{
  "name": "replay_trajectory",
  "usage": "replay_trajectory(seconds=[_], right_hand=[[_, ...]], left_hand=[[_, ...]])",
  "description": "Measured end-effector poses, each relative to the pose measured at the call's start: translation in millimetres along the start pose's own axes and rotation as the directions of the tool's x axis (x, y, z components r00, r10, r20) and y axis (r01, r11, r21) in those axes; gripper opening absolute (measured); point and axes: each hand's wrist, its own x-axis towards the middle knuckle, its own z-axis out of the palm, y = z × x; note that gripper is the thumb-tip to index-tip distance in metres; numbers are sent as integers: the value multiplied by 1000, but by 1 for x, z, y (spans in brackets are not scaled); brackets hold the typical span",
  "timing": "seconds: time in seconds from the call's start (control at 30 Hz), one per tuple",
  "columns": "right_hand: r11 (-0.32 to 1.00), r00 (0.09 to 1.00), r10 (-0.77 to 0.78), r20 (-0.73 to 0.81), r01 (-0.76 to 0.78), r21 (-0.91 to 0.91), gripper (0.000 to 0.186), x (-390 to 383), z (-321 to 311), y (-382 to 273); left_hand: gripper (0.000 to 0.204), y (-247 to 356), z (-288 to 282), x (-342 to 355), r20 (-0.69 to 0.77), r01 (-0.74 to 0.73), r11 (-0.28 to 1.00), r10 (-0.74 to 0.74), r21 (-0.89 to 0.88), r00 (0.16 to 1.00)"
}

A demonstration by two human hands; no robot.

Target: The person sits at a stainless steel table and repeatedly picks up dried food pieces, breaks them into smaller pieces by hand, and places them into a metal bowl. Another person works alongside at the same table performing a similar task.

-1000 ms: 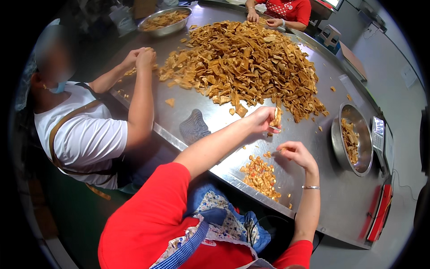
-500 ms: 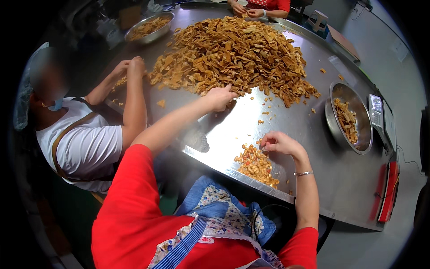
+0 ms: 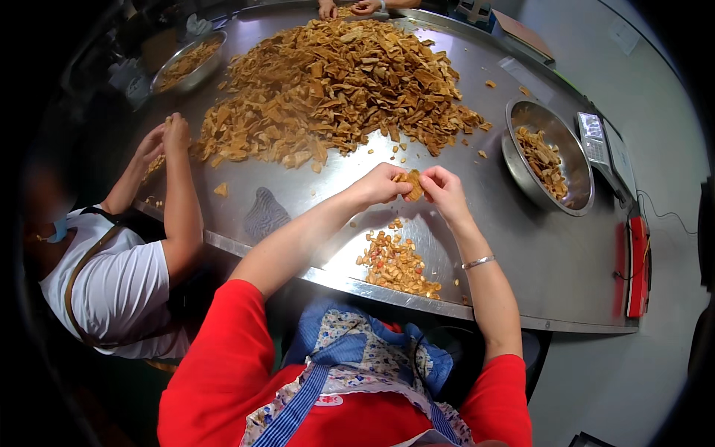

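Observation:
My left hand (image 3: pixel 383 183) grips a flat golden-brown dried piece (image 3: pixel 411 184), and my right hand (image 3: pixel 442 189) pinches it from the other side. Both hands are raised over the steel table (image 3: pixel 544 268), between a big heap of similar dried pieces (image 3: pixel 335 82) and a small pile of nut-like bits (image 3: pixel 395 268) near the table's edge. That small pile is golden with some reddish bits. Left of my left forearm lies a grey striped cloth (image 3: pixel 264 212).
A steel bowl (image 3: pixel 543 165) of pieces stands right, beside a scale with a keypad (image 3: pixel 596 141). A red object with cables (image 3: pixel 638 268) is at the right edge. A co-worker (image 3: pixel 123 276) works at the left. Another person's hands (image 3: pixel 363 7) and a second bowl (image 3: pixel 186 67) are at the back.
From half a second ago, my left hand has come back from the heap with a piece. My right hand has risen from beside the small pile to meet it. The view has shifted.

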Motion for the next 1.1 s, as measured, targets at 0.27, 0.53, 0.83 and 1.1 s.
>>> replay_trajectory(seconds=[0.27, 0.53, 0.83, 1.1], right_hand=[[984, 991, 111, -78, -99, 148, 14, 0, 6, 8], [899, 950, -51, -308, -91, -429, 19, 40, 0, 35], [270, 879, -470, -81, 56, -961, 40, 167, -33, -6], [317, 774, -634, -16, 241, -917, 27, 119, -15, -9]], left_hand=[[11, -30, 19, 10, -124, -110, 942, 74, -318, 990], [18, -22, 10, 11, -316, -123, 769, -107, -628, 943], [11, -20, 17, 8, -331, -108, 822, -102, -559, 938], [20, -32, 4, 11, -365, -164, 825, -55, -540, 929]])
